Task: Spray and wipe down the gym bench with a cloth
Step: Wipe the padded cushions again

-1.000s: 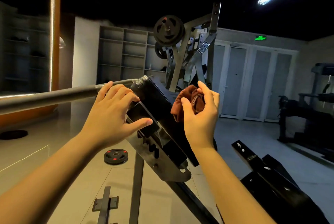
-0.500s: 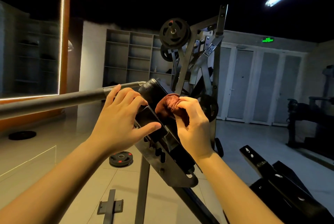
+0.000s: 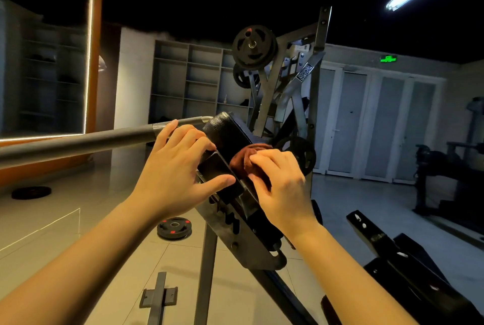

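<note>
Left hand (image 3: 174, 170): fingers curled over the left edge of the tilted black padded gym bench pad (image 3: 227, 130), thumb pressed on its dark backing plate (image 3: 218, 167); grasping. Right hand (image 3: 281, 188): fingers curled round a bunched rust-brown cloth (image 3: 242, 162), holding it against the pad's upper face. Pad sits on a grey steel bracket frame (image 3: 235, 233). Grey metal bar (image 3: 78, 141) runs behind the left hand. Black weight plate with red marks (image 3: 174, 227) lies on the tiled floor (image 3: 52, 233) below.

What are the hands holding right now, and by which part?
Right hand grips the bunched cloth by its near side, on the bench pad; left hand grips the pad's left edge.
</note>
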The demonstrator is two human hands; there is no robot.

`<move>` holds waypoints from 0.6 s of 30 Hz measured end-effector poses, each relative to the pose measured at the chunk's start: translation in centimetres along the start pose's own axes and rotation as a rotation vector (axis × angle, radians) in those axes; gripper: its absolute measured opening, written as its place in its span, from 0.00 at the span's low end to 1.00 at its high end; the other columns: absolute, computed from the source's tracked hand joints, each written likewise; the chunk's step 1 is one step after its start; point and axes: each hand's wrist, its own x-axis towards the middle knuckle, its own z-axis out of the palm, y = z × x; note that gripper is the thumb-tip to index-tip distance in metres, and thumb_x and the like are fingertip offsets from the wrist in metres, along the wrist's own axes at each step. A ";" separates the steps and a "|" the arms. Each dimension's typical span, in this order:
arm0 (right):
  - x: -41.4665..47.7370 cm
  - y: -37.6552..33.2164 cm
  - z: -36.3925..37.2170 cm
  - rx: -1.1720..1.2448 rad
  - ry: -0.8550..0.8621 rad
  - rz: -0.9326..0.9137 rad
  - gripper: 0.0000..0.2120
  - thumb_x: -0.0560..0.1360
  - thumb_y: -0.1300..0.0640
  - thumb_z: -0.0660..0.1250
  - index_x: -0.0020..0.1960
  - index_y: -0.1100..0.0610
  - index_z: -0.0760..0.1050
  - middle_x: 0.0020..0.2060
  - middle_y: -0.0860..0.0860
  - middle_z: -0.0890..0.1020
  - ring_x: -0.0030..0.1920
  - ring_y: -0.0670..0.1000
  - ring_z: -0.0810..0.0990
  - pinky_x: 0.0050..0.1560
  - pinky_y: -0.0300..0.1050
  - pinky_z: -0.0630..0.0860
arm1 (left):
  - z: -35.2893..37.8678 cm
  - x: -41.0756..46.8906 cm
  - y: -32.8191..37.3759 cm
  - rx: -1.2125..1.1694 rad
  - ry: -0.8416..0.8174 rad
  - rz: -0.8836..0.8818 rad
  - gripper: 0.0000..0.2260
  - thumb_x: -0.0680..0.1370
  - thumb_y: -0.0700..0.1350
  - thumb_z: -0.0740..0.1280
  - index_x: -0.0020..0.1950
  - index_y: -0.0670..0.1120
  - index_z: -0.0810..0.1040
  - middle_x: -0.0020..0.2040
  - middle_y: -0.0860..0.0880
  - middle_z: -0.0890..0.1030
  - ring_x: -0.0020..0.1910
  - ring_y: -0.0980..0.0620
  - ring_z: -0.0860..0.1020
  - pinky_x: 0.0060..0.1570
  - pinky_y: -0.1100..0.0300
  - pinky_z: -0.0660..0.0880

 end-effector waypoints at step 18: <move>-4.2 2.8 -2.3 -0.119 -0.132 -0.209 0.07 0.78 0.62 0.71 0.55 0.60 0.83 0.54 0.53 0.83 0.55 0.54 0.77 0.56 0.46 0.78 | -0.2 0.1 -0.3 0.024 -0.005 0.013 0.32 0.76 0.78 0.53 0.60 0.54 0.77 0.62 0.53 0.77 0.69 0.48 0.71 0.81 0.43 0.51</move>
